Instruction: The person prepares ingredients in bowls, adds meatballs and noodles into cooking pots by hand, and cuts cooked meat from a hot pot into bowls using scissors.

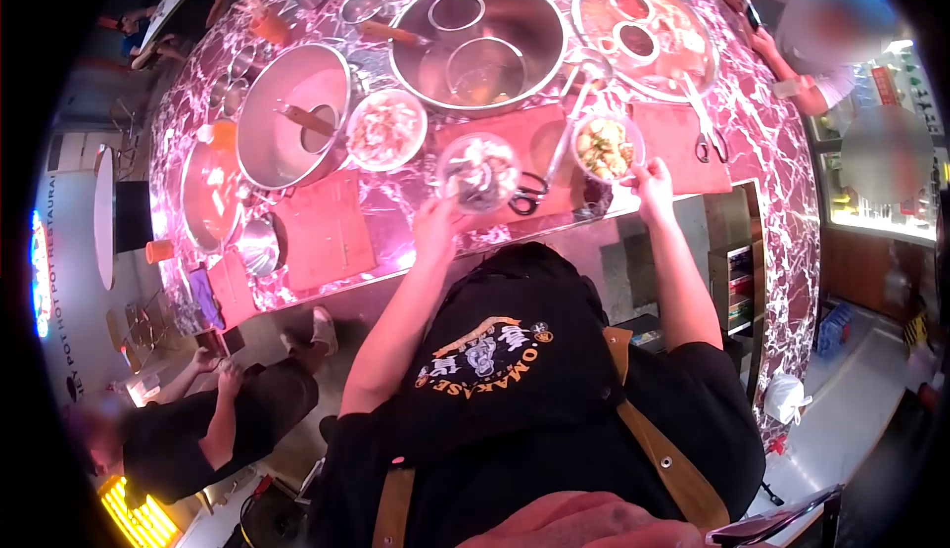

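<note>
Above the counter's near edge, my left hand grips the rim of a clear round bowl of pale greyish pieces. My right hand is closed on the lower right edge of another clear bowl, filled with yellowish chunks. Between the two bowls lie black-handled scissors. A white bowl of pinkish pieces stands left of my left hand's bowl. Beyond the bowls is a large metal pot with round strainers in it. The undersides of both held bowls are hidden.
A wide pan of food stands at the back right, with more scissors near it. Metal basins stand at the left. Red mats lie along the near edge. One person is at lower left, others at upper right.
</note>
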### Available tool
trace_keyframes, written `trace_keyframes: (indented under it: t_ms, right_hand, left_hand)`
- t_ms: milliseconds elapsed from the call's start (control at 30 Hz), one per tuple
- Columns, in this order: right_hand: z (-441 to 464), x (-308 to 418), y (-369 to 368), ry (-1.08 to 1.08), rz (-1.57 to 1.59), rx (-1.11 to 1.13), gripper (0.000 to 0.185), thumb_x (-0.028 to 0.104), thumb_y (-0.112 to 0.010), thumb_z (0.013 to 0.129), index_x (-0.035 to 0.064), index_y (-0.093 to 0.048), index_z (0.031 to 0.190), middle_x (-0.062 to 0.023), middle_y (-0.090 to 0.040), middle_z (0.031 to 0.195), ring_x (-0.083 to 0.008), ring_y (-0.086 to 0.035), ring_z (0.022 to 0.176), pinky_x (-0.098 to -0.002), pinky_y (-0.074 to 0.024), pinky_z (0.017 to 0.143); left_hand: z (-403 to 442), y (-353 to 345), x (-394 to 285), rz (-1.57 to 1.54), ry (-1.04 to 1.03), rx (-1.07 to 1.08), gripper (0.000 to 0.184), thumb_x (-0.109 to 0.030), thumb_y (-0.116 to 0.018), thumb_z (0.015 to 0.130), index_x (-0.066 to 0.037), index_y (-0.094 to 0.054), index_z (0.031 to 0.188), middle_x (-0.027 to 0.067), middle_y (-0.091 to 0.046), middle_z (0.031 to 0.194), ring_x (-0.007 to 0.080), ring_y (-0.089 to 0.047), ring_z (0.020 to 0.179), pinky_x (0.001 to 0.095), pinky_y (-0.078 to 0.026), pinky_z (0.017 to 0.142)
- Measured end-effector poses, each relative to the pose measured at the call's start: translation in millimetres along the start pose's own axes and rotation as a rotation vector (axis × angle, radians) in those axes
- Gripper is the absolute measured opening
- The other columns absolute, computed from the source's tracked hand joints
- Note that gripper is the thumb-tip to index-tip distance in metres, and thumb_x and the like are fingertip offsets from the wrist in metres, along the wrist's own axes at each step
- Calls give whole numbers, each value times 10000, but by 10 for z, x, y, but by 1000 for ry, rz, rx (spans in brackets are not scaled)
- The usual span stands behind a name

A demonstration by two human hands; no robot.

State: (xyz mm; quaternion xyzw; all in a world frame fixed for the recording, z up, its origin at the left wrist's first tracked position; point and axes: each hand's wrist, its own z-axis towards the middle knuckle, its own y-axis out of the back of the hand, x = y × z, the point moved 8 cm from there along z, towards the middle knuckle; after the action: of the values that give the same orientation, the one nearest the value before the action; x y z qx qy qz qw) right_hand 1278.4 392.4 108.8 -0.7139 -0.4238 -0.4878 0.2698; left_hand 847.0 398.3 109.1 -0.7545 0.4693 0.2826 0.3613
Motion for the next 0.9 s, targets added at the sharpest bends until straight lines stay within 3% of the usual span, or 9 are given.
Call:
trace_keyframes:
  t_ms: [233,300,367,500,567,633,667,800,900]
  right_hand:
    - [782,79,1052,-10,-11,-127,113,75,-580,918,83,-480,865,-40,-576,701,-113,-583,538,-199,-386,409]
    - [952,104,1190,-18,43,-150,94,-6,-545,870,60,-494,913,-49,-577,708,-95,-516,490,-193,-376,402]
    - [1052,165,1254,-55,37,-120,138,-38,-522,852,45,-506,961,-56,-583,716,-96,-516,490,-191,-365,397]
    - [1322,50,1411,-110,25,-7,161,-10,-580,840,56,-520,975,-36,-585,683,-91,-526,502,-199,-379,414]
    - [1364,108,1501,-152,-49,65,103,92,-606,877,59,-552,957,-36,-592,695,-98,-550,538,-215,-409,455]
    - [1317,449,1478,-188,-274,131,181,207,-634,920,49,-562,867,-52,-629,763,-98,-583,589,-236,-438,484]
    - [1497,519,1588,-56,-416,122,265,286,-671,908,32,-604,870,-49,-638,770,-87,-562,582,-244,-442,512]
    - [2042,728,2031,420,-873,-62,255,259,-683,881,10,-631,904,-103,-668,804,-188,-635,728,-319,-507,691]
    - [2338,571,2104,289,-873,45,225,229,-704,856,19,-633,893,-107,-678,820,-193,-643,758,-329,-508,708]
  left_hand:
    - [284,-1757,1057,-119,90,117,130,-113,-641,858,-59,-539,798,43,-552,763,171,-594,677,354,-574,651]
    - [231,-2059,1139,-127,90,68,371,-318,-753,849,-74,-519,696,13,-527,704,133,-561,649,291,-542,596]
    - [317,-2253,1252,-99,58,14,412,-370,-744,851,-80,-508,679,27,-544,690,137,-576,634,282,-534,569]
    - [468,-2473,1453,-72,85,14,270,-249,-721,880,-66,-536,805,50,-579,767,154,-608,691,299,-544,616]
    - [519,-2449,1564,-50,86,-6,241,-233,-701,895,-65,-541,831,58,-605,792,155,-624,707,295,-547,633]
    - [529,-2444,1595,-79,52,67,187,-208,-661,924,-56,-557,892,71,-642,856,155,-641,734,288,-550,663]
    - [418,-2445,1514,-54,23,87,162,-190,-635,936,-43,-570,957,76,-656,916,159,-648,765,284,-552,696]
    - [139,-2314,1485,-105,1,-38,197,-195,-607,945,-18,-561,1019,109,-644,1041,233,-690,885,293,-563,682]
    - [9,-2106,1622,-107,21,-218,161,-169,-578,954,-23,-559,1020,103,-658,965,202,-691,799,272,-552,631]
